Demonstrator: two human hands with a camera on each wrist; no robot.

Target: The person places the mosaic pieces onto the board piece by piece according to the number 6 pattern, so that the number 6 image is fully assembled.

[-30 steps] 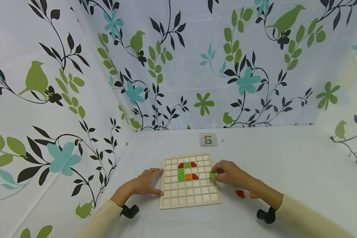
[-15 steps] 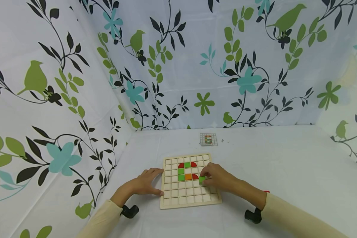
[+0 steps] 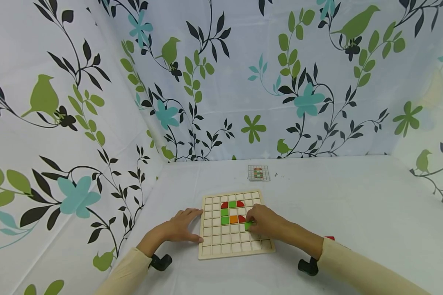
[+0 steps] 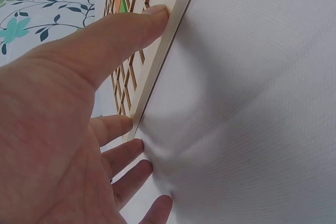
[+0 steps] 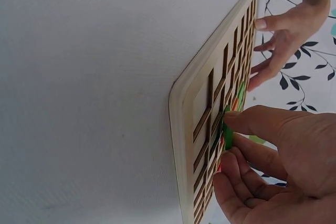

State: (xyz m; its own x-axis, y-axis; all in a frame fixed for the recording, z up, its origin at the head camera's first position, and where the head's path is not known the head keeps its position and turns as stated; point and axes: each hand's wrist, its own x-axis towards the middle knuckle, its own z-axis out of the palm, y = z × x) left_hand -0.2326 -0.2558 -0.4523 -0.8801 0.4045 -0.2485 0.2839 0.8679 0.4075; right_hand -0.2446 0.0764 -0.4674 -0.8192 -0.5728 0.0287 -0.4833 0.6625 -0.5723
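A wooden grid board point(image 3: 215, 249) lies flat on the white table. Red quarter-round tiles, several green square tiles point(image 3: 225, 220) and an orange square tile point(image 3: 234, 219) sit in its cells. My right hand point(image 3: 267, 220) pinches a green square tile point(image 3: 248, 225) between thumb and fingers, low over the board just below the lower red quarter-round tile point(image 3: 241, 218). In the right wrist view that green tile point(image 5: 227, 135) stands tilted against the grid. My left hand point(image 3: 181, 226) rests at the board's left edge, its thumb on the frame and its fingers spread along the side.
A small printed pattern card point(image 3: 258, 173) lies behind the board. To the right, a red piece point(image 3: 330, 237) shows partly beside my right sleeve point(image 3: 354, 260). A patterned cloth point(image 3: 221, 82) hangs behind and at the sides of the table.
My right hand has carried the green tile leftward from the board's right edge and lowered it toward a cell below the red tile. The left hand has stayed in place.
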